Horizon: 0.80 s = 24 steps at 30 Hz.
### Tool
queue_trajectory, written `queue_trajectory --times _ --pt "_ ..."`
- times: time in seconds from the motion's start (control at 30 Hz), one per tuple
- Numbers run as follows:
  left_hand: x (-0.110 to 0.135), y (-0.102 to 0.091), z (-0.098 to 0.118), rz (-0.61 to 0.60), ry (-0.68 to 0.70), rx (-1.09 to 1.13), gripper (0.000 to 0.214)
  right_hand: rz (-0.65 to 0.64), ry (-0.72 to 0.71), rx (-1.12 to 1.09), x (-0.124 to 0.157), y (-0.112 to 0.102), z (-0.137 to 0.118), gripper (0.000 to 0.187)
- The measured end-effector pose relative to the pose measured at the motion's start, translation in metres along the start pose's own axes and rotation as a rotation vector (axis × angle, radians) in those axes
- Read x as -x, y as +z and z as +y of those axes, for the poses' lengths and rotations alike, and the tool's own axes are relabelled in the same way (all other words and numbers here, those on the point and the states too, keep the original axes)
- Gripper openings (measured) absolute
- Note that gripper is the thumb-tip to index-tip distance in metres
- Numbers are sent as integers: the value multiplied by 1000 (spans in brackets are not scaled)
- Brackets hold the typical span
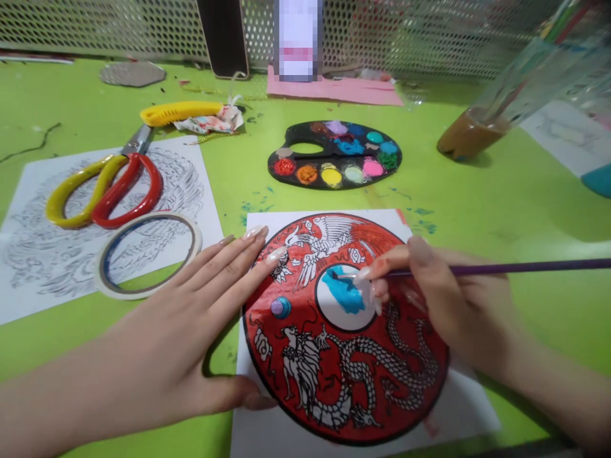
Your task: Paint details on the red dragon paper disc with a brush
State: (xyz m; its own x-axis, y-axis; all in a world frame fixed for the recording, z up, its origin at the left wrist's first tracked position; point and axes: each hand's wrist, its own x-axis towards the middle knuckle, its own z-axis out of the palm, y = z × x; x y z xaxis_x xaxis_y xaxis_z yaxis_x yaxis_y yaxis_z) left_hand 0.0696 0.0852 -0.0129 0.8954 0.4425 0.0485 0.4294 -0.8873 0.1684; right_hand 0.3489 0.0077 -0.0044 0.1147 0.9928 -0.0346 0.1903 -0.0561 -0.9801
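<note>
My right hand (443, 299) grips a thin purple paintbrush (482, 268) near its ferrule. The brush tip touches the white circle (329, 312) at the middle of a round red picture (296, 346) of a phoenix and a dragon. Wet-looking blue paint (347, 294) covers part of that circle. My left hand (214, 305) lies flat with fingers stretched out, its fingertips on the picture's left edge. Below those fingertips is a small blue and lilac dot (281, 307). Under the picture lies white paper (258, 439).
Beyond the picture sits a black paint palette (315, 156). Scissors (126, 184) and a tape roll (107, 280) lie on a line drawing (28, 254) at left, near a yellow cutter (184, 113). A cup of brown water (470, 135) with brushes stands back right. Two phones lean on the mesh (143, 32).
</note>
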Motion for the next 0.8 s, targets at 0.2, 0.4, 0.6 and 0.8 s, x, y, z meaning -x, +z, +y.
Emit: queue_trajectory --times 0.2,0.4,0.6,0.8 --pt "1 0 0 -9 -3 -30 108 60 21 44 -2 2 -3 42" --pt "0 1 6 -1 -63 -14 101 -23 -31 40 -1 1 -3 43" --pt "2 0 3 -11 0 -39 107 120 49 45 -1 2 -3 43" --pt "0 -3 -1 -15 34 -67 108 8 -25 60 1 2 -3 42"
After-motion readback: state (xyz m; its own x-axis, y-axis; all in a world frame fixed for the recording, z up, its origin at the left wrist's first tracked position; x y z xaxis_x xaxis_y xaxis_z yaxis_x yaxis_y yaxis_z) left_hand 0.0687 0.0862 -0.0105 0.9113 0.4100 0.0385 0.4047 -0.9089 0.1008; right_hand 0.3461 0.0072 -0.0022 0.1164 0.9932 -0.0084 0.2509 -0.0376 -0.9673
